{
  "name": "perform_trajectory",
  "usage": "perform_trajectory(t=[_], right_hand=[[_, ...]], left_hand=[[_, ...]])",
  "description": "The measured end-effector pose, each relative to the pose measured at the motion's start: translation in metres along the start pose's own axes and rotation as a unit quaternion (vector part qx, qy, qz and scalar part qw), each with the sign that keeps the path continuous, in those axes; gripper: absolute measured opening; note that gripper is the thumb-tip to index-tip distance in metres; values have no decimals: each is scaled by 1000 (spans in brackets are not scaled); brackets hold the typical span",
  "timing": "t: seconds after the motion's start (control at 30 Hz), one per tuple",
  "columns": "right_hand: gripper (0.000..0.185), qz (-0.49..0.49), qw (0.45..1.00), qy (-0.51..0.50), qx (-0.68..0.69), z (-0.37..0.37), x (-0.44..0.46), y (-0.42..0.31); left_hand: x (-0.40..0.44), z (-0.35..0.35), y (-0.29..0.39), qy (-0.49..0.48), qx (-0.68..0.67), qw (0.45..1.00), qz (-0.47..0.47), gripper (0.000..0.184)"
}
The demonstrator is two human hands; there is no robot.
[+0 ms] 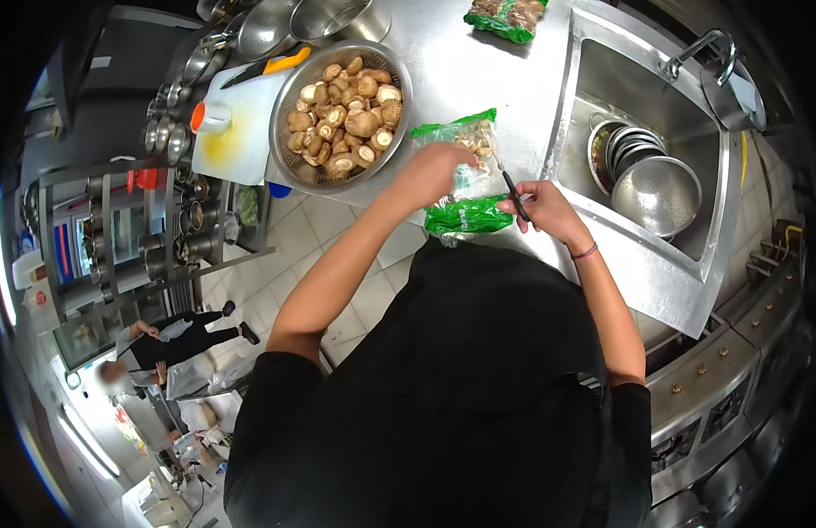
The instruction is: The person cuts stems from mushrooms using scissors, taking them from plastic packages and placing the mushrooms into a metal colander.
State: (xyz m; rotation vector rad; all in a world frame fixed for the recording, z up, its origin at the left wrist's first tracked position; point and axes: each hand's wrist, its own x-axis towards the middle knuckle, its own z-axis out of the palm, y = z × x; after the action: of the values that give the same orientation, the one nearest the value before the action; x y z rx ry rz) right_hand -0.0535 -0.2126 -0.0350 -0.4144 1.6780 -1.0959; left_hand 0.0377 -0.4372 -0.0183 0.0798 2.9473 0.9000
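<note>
My right hand grips a pair of scissors by the black handle, with the blades pointing away from me. A clear and green plastic bag lies flat on the steel counter in front of me. Small pale brown pieces, perhaps mushroom stems, rest on its far part near the scissor tips. Over the bag, my left hand has its fingers curled together; what they hold is hidden. Left of it stands a perforated steel bowl full of brown mushrooms.
A double-width steel sink on the right holds colanders. Another green bag sits at the counter's far side. A knife with a yellow handle lies by a white cutting board. Another person stands far left.
</note>
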Motion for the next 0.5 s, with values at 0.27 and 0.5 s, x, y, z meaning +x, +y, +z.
perform_trajectory(t=[0.27, 0.5], right_hand=[[47, 2, 989, 93, -113, 14, 13, 3], [40, -34, 981, 143, -129, 40, 19, 17]], left_hand=[[33, 0, 17, -357, 181, 909, -117, 20], [7, 49, 4, -483, 142, 852, -144, 20]])
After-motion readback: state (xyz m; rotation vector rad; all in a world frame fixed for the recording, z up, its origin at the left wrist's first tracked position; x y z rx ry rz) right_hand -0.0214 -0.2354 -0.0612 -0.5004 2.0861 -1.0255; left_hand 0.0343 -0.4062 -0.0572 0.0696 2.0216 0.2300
